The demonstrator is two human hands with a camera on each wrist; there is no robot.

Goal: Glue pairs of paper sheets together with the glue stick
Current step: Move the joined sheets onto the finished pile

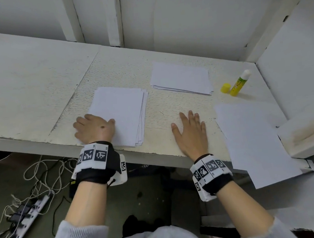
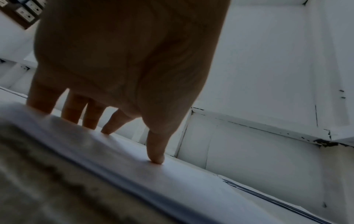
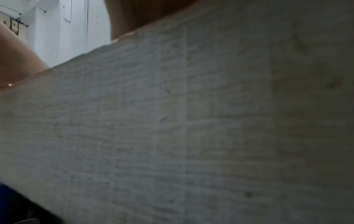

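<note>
Your left hand (image 1: 93,127) resting fingertips on the near paper stack (image 1: 121,112), fingers bent, gripping nothing, your right hand (image 1: 191,132) spread flat on the bare desk (image 1: 33,77), uncapped glue stick (image 1: 240,83) standing far right beside its cap (image 1: 225,88), second stack (image 1: 181,78) behind

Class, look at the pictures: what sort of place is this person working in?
Probably a makeshift craft or work bench, not a tidy office: a worn white-painted table boxed in by chipped white panels, paper stacks beside an uncapped glue stick.
</note>
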